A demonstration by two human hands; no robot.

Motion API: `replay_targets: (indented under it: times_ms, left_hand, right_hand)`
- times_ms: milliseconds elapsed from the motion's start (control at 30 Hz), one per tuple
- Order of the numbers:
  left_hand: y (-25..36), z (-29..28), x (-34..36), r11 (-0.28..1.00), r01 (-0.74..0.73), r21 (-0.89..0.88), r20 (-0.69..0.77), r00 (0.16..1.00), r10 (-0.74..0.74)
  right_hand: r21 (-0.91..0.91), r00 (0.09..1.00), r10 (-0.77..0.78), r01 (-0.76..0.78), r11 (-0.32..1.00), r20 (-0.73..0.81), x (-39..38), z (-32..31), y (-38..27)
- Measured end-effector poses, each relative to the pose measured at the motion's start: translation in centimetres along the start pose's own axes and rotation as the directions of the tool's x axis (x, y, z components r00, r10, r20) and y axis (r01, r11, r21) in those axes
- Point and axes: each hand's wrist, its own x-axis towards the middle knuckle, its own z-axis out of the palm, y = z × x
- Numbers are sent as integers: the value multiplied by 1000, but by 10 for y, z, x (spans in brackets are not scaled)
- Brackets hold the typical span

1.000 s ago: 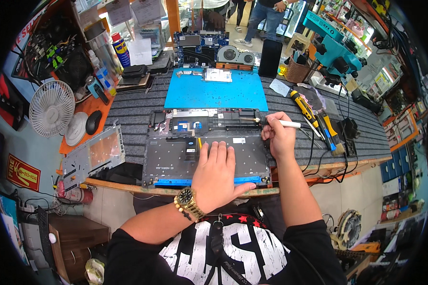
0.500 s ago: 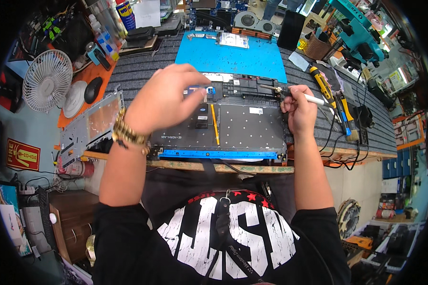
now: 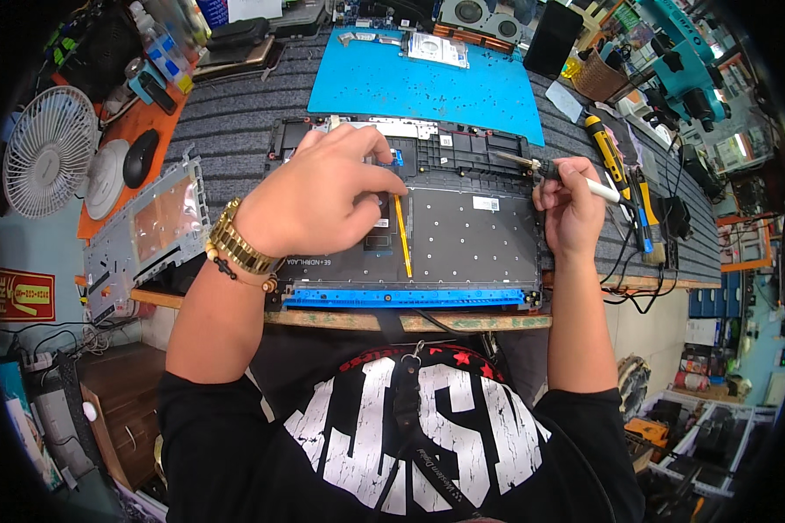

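Observation:
A laptop's dark top case [image 3: 462, 235] lies inner side up before me, with a blue strip [image 3: 401, 298] along its near edge and a yellow ribbon cable [image 3: 403, 237] across its middle. Over its left half, palm down, is my left hand [image 3: 340, 187], fingers bent and apart. Its index fingertip is beside the upper end of the ribbon cable, and nothing shows in its grasp. At the case's right edge my right hand [image 3: 573, 205] is closed round a white-handled soldering iron [image 3: 604, 189]. The iron's metal tip points left, over the black frame of the case.
A blue mat [image 3: 427, 91] with small dark bits and a metal-cased drive [image 3: 436, 50] lies beyond the case. At left are a metal plate [image 3: 153, 218], a mouse [image 3: 140, 157] and a white fan [image 3: 51, 150]. A yellow-black screwdriver [image 3: 605, 150] and cables lie at right.
My left hand has come down and nearer to me over the case, its index finger now beside the ribbon cable. The soldering iron stays in my right hand. The whole view has shifted slightly.

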Motion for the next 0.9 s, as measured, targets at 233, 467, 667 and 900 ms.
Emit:
replay_targets:
  times_ms: [233, 467, 667, 900]
  left_hand:
    - [7, 9, 1, 996, 21, 85, -24, 1000, -19]
    - [11, 13, 6, 992, 42, 115, -32, 999, -39]
    - [12, 10, 7, 990, 69, 120, 17, 997, -71]
    - [14, 7, 6, 989, 63, 130, -3, 998, -63]
  right_hand:
    - [-19, 999, -19, 20, 1000, 26, 2, 0, 4]
    - [-28, 1000, -11, 12, 1000, 18, 2, 2, 4]
    - [-47, 1000, -18, 18, 999, 11, 3, 3, 2]
    - [-59, 1000, -19, 20, 998, 25, 3, 3, 4]
